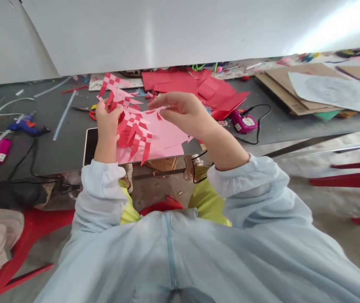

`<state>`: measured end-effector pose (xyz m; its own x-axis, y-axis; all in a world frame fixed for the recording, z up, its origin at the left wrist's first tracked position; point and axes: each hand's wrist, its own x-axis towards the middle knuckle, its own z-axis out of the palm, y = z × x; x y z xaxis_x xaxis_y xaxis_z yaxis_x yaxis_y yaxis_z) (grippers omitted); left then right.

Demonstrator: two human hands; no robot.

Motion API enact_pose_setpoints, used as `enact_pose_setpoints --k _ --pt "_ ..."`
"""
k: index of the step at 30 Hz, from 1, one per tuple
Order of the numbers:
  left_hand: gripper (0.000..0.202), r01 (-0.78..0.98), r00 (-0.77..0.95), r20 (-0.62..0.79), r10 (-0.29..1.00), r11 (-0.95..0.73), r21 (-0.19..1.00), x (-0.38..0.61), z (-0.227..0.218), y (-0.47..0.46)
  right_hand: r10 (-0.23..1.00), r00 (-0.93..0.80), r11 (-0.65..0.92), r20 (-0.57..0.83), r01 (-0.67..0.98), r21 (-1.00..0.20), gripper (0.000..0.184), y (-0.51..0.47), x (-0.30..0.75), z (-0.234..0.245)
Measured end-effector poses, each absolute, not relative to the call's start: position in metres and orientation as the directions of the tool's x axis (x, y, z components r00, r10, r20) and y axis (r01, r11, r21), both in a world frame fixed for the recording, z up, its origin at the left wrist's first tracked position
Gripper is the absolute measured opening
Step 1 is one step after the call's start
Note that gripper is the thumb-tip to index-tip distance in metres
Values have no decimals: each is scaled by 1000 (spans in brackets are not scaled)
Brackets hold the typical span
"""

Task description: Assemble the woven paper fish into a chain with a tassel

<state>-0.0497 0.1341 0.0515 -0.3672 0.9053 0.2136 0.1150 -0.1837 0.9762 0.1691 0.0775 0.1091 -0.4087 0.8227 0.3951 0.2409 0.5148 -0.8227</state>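
Observation:
My left hand is closed round the left side of a woven mat of red and pink paper strips, holding it up over the table edge. Loose red strip ends hang down from the weave. My right hand hovers over the pink part of the paper, thumb and fingers pinched together on a pink strip at the weave's right edge. A dark tablet or board lies under the paper on the grey table.
Red paper sheets lie behind the weave. A magenta glue gun with a black cord sits to the right, a blue glue gun to the left. Cardboard and white paper are stacked at the far right. Red chairs stand around.

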Motion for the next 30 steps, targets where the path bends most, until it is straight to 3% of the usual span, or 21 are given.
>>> enact_pose_setpoints --k 4,6,8,10,13,18,23,30 --pt "47 259 -449 132 884 -13 966 -46 41 139 871 -384 457 306 402 -794 35 78 180 66" --pt "65 352 -467 129 875 50 935 -51 47 125 904 -325 421 278 553 -719 33 67 181 44" --pt "74 676 -422 248 872 121 727 -59 55 103 915 -288 404 283 682 -610 30 48 180 25" --pt "64 810 -327 238 914 142 569 -67 59 81 916 -299 399 267 747 -531 29 29 178 12" --pt "37 849 -178 278 944 5 529 -71 48 52 924 -300 379 238 806 -455 30 13 176 1" --pt "31 887 105 360 927 -251 388 -49 8 22 923 -352 385 155 858 -340 35 26 174 -2" --pt "32 921 206 338 918 -298 250 -27 -9 5 925 -340 374 173 897 -235 41 45 166 -6" --pt "35 937 252 308 917 -311 158 -26 -12 0 946 -311 325 96 920 -218 45 50 149 -8"
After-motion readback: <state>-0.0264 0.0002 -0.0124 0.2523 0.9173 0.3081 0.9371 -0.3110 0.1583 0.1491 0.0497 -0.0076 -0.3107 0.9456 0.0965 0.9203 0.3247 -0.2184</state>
